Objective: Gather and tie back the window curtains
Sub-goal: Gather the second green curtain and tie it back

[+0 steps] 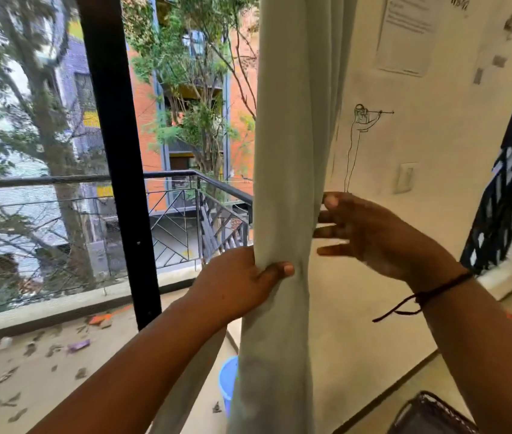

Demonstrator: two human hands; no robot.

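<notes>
The pale green curtain (292, 145) was already drawn together into one narrow bundle, hanging beside the white wall (436, 145) at the right edge of the window, so the gathering looked almost finished. The left hand (242, 283) grasped the bundle from the window side, with the thumb pressed across the front folds. The right hand (370, 233) was released, its fingers straight and spread, their tips near the wall side of the cloth; whether they touched it I cannot tell. No tie-back was visible, so the tying seemed not yet begun.
</notes>
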